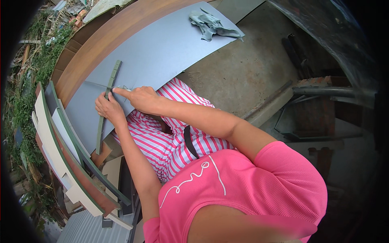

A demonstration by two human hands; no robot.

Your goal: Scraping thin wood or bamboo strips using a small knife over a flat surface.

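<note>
A large grey sheet (162,52) lies flat across a brown board (101,40), and both hands work at its near left part. A long, narrow green strip (106,106) lies on the sheet there, running from the sheet's middle down past its near edge.

The left hand (108,108) rests on the strip about halfway along it, fingers curled over it and pressing it to the sheet. The right hand (141,98) sits just beside the left, touching the strip's right side, closed around a thin tool (123,88) whose tip meets the sheet next to the strip; what kind of tool it is cannot be told. A faint line (97,84) runs leftward across the sheet from that spot.

A crumpled grey cloth (210,25) lies at the sheet's far right corner, well apart from the hands. Left of the sheet, several boards (60,162) with green and white edges are stacked on edge. A concrete floor (247,69) shows to the right, beyond the person's pink-and-white striped lap (170,141).
</note>
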